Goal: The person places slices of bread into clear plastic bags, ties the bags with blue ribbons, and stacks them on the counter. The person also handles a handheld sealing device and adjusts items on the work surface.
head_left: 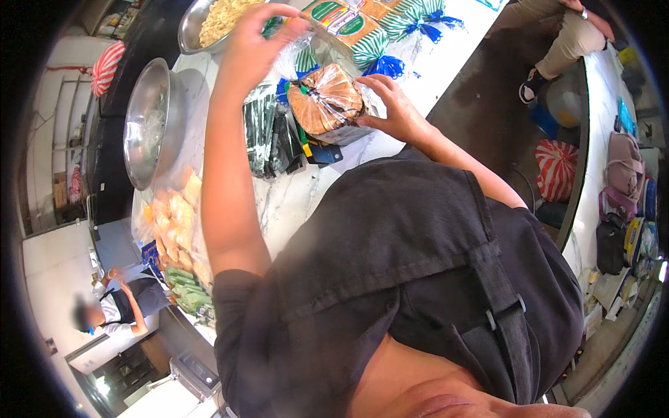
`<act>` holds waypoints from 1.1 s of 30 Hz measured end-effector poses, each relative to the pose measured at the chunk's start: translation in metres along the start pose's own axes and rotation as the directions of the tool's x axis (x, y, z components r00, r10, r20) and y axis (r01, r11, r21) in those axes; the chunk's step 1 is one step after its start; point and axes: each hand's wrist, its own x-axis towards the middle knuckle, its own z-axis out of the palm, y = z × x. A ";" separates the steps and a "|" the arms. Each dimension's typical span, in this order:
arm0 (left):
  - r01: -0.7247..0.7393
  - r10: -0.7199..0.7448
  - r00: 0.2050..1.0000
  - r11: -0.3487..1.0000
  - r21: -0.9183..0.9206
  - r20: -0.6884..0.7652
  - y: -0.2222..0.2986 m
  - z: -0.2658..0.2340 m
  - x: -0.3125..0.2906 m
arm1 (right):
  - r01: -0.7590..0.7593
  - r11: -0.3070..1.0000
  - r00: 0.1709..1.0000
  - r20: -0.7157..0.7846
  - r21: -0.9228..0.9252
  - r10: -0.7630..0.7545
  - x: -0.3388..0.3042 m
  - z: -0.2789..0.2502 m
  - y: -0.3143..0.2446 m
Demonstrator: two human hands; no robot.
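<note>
1. White marbled bench [287, 202] carries a steel bowl [175, 104] at its left part.
2. Left hand [261, 52] is raised next to clear film [291, 61]; I cannot tell whether its fingers are closed on it.
3. Brown loaf [324, 101] is on the bench, between both hands. It is already inside the film; the film's upper part looks loose, so closing it seems left.
4. Right hand [401, 115] has thumb and fingers apart, against the loaf's right side.
5. Green-striped bags [405, 22], farther away, are gathered with blue ribbon [385, 67] and look finished.

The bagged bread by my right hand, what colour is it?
The bread is golden brown with darker patches, showing best in the head view.
</note>
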 end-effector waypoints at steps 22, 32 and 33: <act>0.359 -0.427 0.887 0.878 -0.318 -0.177 -0.023 0.078 -0.109 | -0.076 0.992 0.995 0.077 0.106 0.068 0.000 0.008 0.011; 0.355 -0.147 0.721 0.917 0.179 -0.677 -0.020 -0.085 -0.021 | -0.382 0.913 0.919 -0.039 0.144 0.392 -0.014 -0.026 0.039; 0.338 -0.077 0.713 0.908 0.246 -0.697 -0.023 -0.105 -0.015 | -0.398 0.907 0.912 -0.048 0.138 0.407 -0.016 -0.026 0.044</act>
